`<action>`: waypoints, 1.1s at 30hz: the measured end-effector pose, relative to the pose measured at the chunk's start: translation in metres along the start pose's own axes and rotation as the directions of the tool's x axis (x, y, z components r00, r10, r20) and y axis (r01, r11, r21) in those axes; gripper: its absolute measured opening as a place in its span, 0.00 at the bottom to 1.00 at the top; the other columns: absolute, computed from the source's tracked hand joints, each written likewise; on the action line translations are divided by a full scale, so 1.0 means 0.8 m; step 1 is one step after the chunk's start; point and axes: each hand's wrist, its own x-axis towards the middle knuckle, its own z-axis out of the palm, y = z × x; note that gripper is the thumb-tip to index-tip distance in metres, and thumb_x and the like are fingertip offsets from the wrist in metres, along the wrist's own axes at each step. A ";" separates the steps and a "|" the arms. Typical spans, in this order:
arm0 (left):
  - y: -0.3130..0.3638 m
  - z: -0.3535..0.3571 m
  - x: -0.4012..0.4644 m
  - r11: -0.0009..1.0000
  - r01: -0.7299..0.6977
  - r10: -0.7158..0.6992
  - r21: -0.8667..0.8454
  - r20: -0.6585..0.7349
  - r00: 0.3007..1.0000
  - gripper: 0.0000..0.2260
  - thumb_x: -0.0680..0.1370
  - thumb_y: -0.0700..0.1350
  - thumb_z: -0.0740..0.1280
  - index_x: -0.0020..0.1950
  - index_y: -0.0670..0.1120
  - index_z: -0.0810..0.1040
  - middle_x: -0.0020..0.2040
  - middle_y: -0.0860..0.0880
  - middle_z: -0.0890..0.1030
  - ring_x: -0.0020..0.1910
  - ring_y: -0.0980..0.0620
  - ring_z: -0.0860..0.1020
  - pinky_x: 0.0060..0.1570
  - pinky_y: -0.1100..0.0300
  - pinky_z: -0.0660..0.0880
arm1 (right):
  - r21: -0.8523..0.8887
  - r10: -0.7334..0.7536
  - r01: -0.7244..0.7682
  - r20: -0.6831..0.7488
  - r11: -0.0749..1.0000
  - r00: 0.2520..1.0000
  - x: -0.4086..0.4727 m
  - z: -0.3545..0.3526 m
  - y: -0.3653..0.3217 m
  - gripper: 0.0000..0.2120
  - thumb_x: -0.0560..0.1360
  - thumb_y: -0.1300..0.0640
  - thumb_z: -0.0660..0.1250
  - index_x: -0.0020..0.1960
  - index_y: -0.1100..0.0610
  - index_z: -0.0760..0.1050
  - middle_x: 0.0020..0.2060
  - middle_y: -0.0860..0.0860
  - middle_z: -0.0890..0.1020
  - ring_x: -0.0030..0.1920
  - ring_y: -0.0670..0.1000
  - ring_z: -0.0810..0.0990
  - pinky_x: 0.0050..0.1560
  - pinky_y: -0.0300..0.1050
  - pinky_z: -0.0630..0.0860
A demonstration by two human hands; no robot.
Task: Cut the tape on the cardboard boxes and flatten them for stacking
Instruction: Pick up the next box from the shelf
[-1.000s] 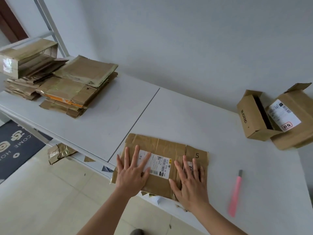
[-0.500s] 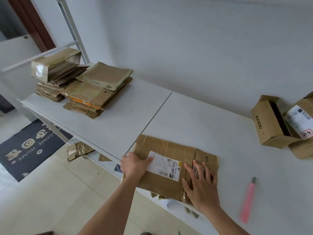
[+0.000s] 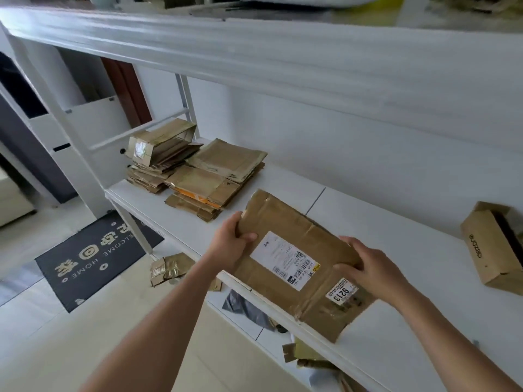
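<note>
A flattened brown cardboard box point(image 3: 297, 244) with a white shipping label is lifted off the white shelf point(image 3: 410, 250), tilted, its near end over the shelf's front edge. My left hand point(image 3: 230, 244) grips its left edge, thumb on top. My right hand point(image 3: 370, 267) grips its right edge, fingers curled over the top face. A stack of flattened boxes point(image 3: 209, 176) lies at the shelf's far left. At the right edge stands an opened brown box point(image 3: 489, 250). The pink cutter is out of view.
An upper white shelf board point(image 3: 283, 52) runs overhead. A white upright post point(image 3: 85, 154) stands at the shelf's left end. Cardboard scraps point(image 3: 169, 268) and a dark welcome mat point(image 3: 96, 258) lie on the floor. More scraps point(image 3: 305, 355) sit below the shelf.
Both hands went from pressing flat on the box to gripping its edges, and the box has risen off the shelf toward the left. The view has swung up and left.
</note>
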 end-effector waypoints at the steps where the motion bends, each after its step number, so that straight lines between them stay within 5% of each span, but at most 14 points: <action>1: 0.000 -0.018 0.011 0.999 -0.030 0.030 0.012 -0.005 1.000 0.11 0.75 0.36 0.71 0.49 0.51 0.75 0.49 0.47 0.81 0.51 0.45 0.80 0.54 0.45 0.78 | 0.050 -0.019 0.019 0.001 0.999 1.000 0.005 0.003 -0.013 0.18 0.76 0.40 0.65 0.63 0.43 0.69 0.43 0.39 0.82 0.41 0.41 0.81 0.42 0.46 0.79; 3: -0.001 -0.047 0.039 0.995 -0.090 0.091 0.041 -0.023 0.996 0.10 0.75 0.37 0.72 0.48 0.49 0.75 0.47 0.47 0.81 0.48 0.44 0.79 0.51 0.50 0.79 | 0.066 -0.025 0.031 -0.090 0.997 0.996 0.017 0.018 -0.045 0.09 0.79 0.42 0.62 0.53 0.46 0.70 0.35 0.39 0.79 0.35 0.41 0.79 0.35 0.41 0.74; 5: 0.000 -0.074 0.070 0.985 -0.151 0.159 0.085 -0.092 0.983 0.12 0.73 0.40 0.74 0.46 0.52 0.73 0.44 0.53 0.78 0.45 0.48 0.77 0.43 0.67 0.75 | 0.104 0.023 0.001 -0.222 0.995 0.975 0.036 0.042 -0.083 0.06 0.80 0.44 0.62 0.51 0.46 0.68 0.34 0.39 0.77 0.34 0.42 0.78 0.34 0.41 0.71; 8: -0.006 -0.114 0.114 0.948 -0.087 0.174 0.306 -0.270 0.947 0.25 0.73 0.50 0.75 0.65 0.51 0.68 0.60 0.51 0.71 0.61 0.48 0.68 0.62 0.57 0.65 | 0.243 0.109 -0.014 -0.383 0.970 0.917 0.080 0.089 -0.150 0.06 0.80 0.49 0.64 0.49 0.51 0.71 0.34 0.44 0.79 0.35 0.49 0.80 0.35 0.47 0.75; 11: -0.036 -0.156 0.146 0.929 0.198 -0.120 0.312 -0.252 0.960 0.47 0.71 0.63 0.72 0.79 0.46 0.49 0.74 0.43 0.58 0.75 0.42 0.56 0.72 0.47 0.56 | 0.535 0.343 -0.078 -0.416 0.841 0.842 0.141 0.133 -0.228 0.08 0.80 0.53 0.65 0.50 0.59 0.74 0.41 0.53 0.81 0.44 0.56 0.80 0.46 0.55 0.78; 14: -0.076 -0.190 0.163 0.922 0.386 -0.388 0.035 0.098 0.917 0.36 0.71 0.63 0.72 0.72 0.47 0.67 0.65 0.48 0.76 0.63 0.47 0.75 0.64 0.50 0.73 | 0.704 0.545 -0.155 -0.369 0.693 0.753 0.197 0.161 -0.295 0.12 0.80 0.52 0.64 0.49 0.62 0.73 0.43 0.55 0.79 0.47 0.60 0.79 0.49 0.56 0.76; 17: -0.113 -0.217 0.190 0.955 0.296 -0.297 0.026 0.120 0.947 0.13 0.73 0.47 0.74 0.55 0.51 0.75 0.54 0.51 0.80 0.49 0.53 0.77 0.49 0.59 0.77 | 0.730 0.607 -0.204 -0.342 0.653 0.717 0.246 0.180 -0.341 0.11 0.80 0.52 0.64 0.49 0.60 0.73 0.45 0.55 0.79 0.50 0.60 0.78 0.48 0.51 0.73; 21: -0.121 -0.245 0.267 0.979 0.151 -0.145 0.134 -0.051 0.988 0.18 0.74 0.40 0.71 0.62 0.49 0.73 0.58 0.47 0.79 0.50 0.51 0.75 0.47 0.56 0.74 | 0.729 0.660 -0.271 -0.314 0.628 0.683 0.317 0.189 -0.377 0.14 0.81 0.51 0.63 0.59 0.61 0.70 0.56 0.59 0.79 0.58 0.63 0.77 0.55 0.54 0.73; 24: -0.122 -0.258 0.328 0.946 -0.005 0.050 0.323 -0.131 0.990 0.29 0.75 0.39 0.71 0.71 0.53 0.63 0.60 0.49 0.71 0.43 0.52 0.75 0.36 0.56 0.74 | 0.747 0.586 -0.175 -0.330 0.641 0.740 0.373 0.187 -0.389 0.27 0.81 0.56 0.64 0.76 0.52 0.56 0.67 0.56 0.75 0.64 0.60 0.76 0.59 0.50 0.73; 26: -0.132 -0.262 0.360 0.882 -0.130 0.213 0.452 -0.137 0.967 0.35 0.76 0.37 0.70 0.74 0.56 0.56 0.58 0.51 0.60 0.35 0.54 0.73 0.26 0.60 0.69 | 0.694 0.504 -0.151 -0.339 0.704 0.795 0.410 0.195 -0.385 0.30 0.82 0.57 0.62 0.79 0.47 0.52 0.71 0.56 0.70 0.68 0.59 0.72 0.64 0.52 0.72; 28: -0.152 -0.265 0.388 0.821 -0.233 0.318 0.521 -0.078 0.945 0.33 0.75 0.35 0.71 0.75 0.55 0.62 0.58 0.54 0.57 0.38 0.56 0.72 0.31 0.62 0.71 | 0.488 0.444 -0.262 -0.305 0.833 0.843 0.440 0.212 -0.373 0.23 0.83 0.53 0.58 0.77 0.50 0.60 0.75 0.57 0.61 0.72 0.59 0.66 0.68 0.55 0.69; 30: -0.179 -0.262 0.413 0.721 -0.288 0.340 0.630 0.040 0.940 0.27 0.76 0.39 0.71 0.73 0.53 0.70 0.67 0.54 0.57 0.54 0.50 0.70 0.54 0.55 0.72 | 0.097 0.419 -0.412 -0.334 0.906 0.844 0.458 0.232 -0.367 0.17 0.83 0.50 0.55 0.70 0.51 0.70 0.76 0.57 0.57 0.71 0.59 0.64 0.66 0.54 0.69; 32: -0.209 -0.255 0.432 0.621 -0.314 0.280 0.718 0.170 0.945 0.28 0.75 0.41 0.69 0.74 0.55 0.69 0.78 0.54 0.51 0.73 0.45 0.56 0.73 0.43 0.53 | -0.183 0.292 -0.391 -0.408 0.902 0.865 0.471 0.248 -0.362 0.18 0.82 0.47 0.53 0.69 0.50 0.69 0.77 0.55 0.53 0.73 0.59 0.58 0.68 0.57 0.64; 33: -0.221 -0.249 0.437 0.611 -0.321 0.230 0.723 0.226 0.947 0.34 0.74 0.41 0.68 0.77 0.57 0.62 0.80 0.55 0.48 0.78 0.46 0.46 0.76 0.43 0.41 | -0.235 0.241 -0.340 -0.367 0.910 0.898 0.475 0.255 -0.358 0.21 0.83 0.45 0.50 0.74 0.48 0.64 0.79 0.52 0.49 0.75 0.59 0.53 0.72 0.58 0.60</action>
